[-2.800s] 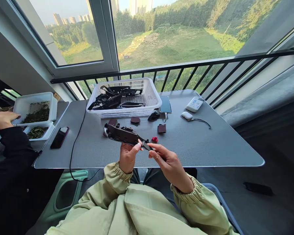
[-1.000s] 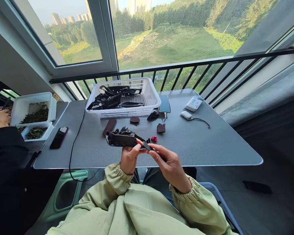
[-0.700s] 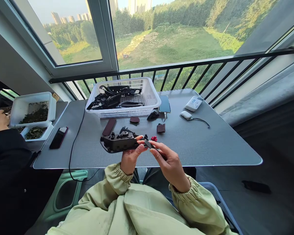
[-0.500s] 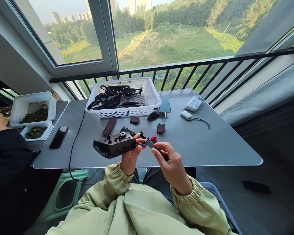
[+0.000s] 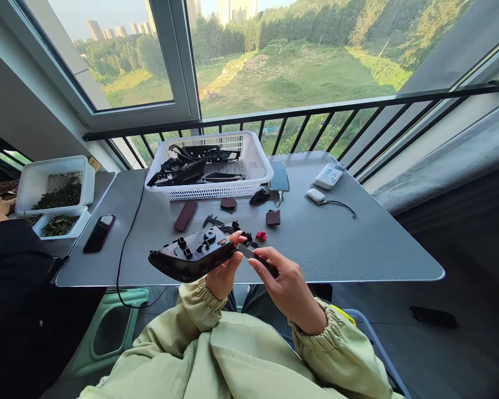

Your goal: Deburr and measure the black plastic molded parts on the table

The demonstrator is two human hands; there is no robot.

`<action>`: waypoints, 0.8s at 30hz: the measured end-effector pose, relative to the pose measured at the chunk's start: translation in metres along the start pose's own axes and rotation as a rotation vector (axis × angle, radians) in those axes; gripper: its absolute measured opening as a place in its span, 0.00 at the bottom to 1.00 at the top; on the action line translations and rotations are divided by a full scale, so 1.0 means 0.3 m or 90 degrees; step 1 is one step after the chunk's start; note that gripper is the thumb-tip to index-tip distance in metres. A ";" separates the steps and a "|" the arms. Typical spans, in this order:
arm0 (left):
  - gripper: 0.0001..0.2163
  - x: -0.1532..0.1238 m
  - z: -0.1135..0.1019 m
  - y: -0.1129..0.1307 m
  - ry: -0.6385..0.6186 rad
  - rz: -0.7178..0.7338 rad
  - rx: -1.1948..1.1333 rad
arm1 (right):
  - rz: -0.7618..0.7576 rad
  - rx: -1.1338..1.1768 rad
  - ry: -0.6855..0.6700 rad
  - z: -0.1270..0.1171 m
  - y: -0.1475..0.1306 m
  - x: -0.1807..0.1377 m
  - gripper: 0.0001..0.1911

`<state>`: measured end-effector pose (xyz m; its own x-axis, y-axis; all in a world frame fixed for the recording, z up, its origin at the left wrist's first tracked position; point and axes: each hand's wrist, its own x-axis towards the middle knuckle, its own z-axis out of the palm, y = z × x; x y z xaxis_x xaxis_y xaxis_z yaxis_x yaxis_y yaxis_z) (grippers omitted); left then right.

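1. Head view: your left hand [image 5: 223, 272] grips the black part [image 5: 190, 257], long and curved with small pegs on top, above the near edge of the desk [image 5: 357, 244].
2. Your right hand [image 5: 286, 281] pinches a thin dark tool [image 5: 258, 260] touching its end.

A high-rise home's window nook used as a workbench: a grey table [image 5: 357, 244] stands by a railing [image 5: 357, 105] and big windows [image 5: 120, 55] over fields and distant towers. It bears a basket [image 5: 260, 166] of black plastic parts [image 5: 191, 169], phones [image 5: 99, 233] and a cable [image 5: 127, 238]. One part [image 5: 187, 257] is held above it, with tubs [image 5: 37, 177] of leaves alongside.
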<state>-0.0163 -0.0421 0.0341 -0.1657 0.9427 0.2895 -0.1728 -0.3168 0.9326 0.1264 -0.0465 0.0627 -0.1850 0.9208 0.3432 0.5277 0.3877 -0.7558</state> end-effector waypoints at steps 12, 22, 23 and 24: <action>0.18 0.006 0.006 -0.005 0.033 -0.154 -0.158 | 0.150 0.342 -0.008 -0.004 0.026 0.013 0.20; 0.19 0.039 0.028 0.052 0.046 -0.231 -0.262 | 0.122 0.395 -0.043 0.022 0.019 0.010 0.16; 0.18 0.040 0.029 0.054 0.041 -0.236 -0.273 | 0.114 0.388 -0.040 0.024 0.021 0.009 0.16; 0.18 0.041 0.030 0.055 0.038 -0.244 -0.282 | 0.109 0.379 -0.036 0.026 0.024 0.007 0.15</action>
<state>-0.0123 -0.0349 0.0549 -0.0628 0.9952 -0.0748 -0.6183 0.0200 0.7857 0.1232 -0.0413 0.0535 -0.1906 0.9664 0.1726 0.0036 0.1765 -0.9843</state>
